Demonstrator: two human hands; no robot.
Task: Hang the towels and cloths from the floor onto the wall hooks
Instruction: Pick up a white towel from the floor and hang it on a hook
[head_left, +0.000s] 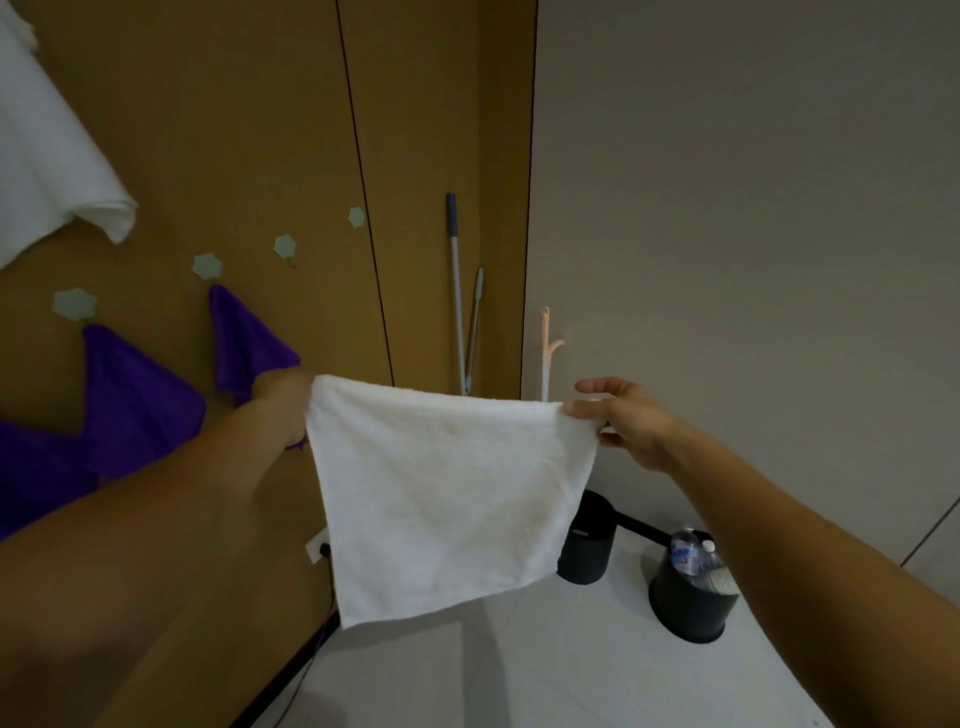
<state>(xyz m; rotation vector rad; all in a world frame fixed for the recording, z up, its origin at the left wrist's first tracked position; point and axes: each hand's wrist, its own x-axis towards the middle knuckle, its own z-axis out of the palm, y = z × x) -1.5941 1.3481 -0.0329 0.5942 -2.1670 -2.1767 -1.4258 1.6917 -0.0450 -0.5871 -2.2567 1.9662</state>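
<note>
A small white towel (447, 493) hangs spread flat in front of me, held by its two upper corners. My left hand (283, 395) grips the left corner, its fingers hidden behind the cloth. My right hand (623, 421) pinches the right corner between thumb and fingers. On the brown wall to the left, two purple cloths (135, 400) (244, 348) hang from pale hexagonal hooks (75, 303) (208, 265). Two more hooks (284, 245) (357, 217) farther right carry nothing. A large white towel (57, 156) hangs at the upper left.
Two mop handles (457, 291) lean in the corner beside a pale brush (545, 353). On the white floor stand a black cylinder bin (587, 545) and a black bucket (685, 603) holding bottles. A wall socket (317, 545) with a cable sits low on the brown wall.
</note>
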